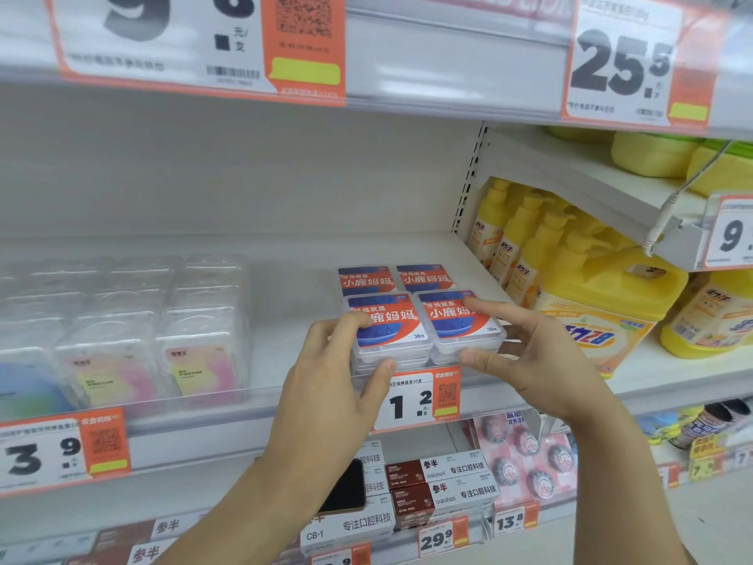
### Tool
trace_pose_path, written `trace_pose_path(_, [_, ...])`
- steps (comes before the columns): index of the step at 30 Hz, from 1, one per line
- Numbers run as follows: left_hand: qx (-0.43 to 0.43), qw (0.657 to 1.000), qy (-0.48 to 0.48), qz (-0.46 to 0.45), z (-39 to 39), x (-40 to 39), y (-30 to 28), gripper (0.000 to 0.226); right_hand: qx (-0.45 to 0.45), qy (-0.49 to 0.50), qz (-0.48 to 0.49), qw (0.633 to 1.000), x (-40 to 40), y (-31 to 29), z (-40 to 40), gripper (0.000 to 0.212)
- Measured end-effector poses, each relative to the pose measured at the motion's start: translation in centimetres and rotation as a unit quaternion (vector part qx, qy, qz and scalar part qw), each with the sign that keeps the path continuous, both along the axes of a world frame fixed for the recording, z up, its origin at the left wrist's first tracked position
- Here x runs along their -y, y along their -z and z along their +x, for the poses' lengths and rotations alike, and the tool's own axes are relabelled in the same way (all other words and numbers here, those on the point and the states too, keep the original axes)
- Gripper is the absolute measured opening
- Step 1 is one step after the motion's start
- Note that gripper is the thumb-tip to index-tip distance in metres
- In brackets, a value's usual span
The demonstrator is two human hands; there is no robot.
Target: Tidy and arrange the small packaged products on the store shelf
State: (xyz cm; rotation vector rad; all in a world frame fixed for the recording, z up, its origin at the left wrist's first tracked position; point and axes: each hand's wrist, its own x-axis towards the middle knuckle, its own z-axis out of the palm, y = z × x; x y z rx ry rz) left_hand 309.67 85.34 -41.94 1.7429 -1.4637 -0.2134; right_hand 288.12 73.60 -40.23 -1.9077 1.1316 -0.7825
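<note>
Head view: L hand & R hand grip floss boxes.

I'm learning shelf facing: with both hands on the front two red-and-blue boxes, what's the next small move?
Probably slide both front stacks of clear red-and-blue labelled floss boxes back slightly, squaring them: they overhang the white shelf edge, with left hand and right hand gripping them.
</note>
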Motion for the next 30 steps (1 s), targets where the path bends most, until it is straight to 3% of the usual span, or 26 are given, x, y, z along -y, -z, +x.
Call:
trace_pose_path(14, [0.011,1.000,-0.001,-0.007,0.0,0.0,0.3,0.041,0.011,0.011,-0.044,0.999,-1.2,0.0,0.6,0.064])
trace_pose_path(23, [0.014,0.999,0.013,0.034,0.3,-0.1,-0.7,0.048,-0.023,0.023,-0.070,0.997,-1.6,-0.2,0.9,0.058])
trace_pose_path(28, [0.000,0.999,0.024,0.040,0.4,-1.3,-1.8,0.057,-0.037,0.055,-0.084,0.994,-2.5,-0.4,0.8,0.081])
trace_pose_path(30, [0.005,0.999,0.023,0.032,0.7,-2.4,-2.4,0.058,-0.027,0.106,-0.115,0.987,-3.2,-0.9,0.6,0.079])
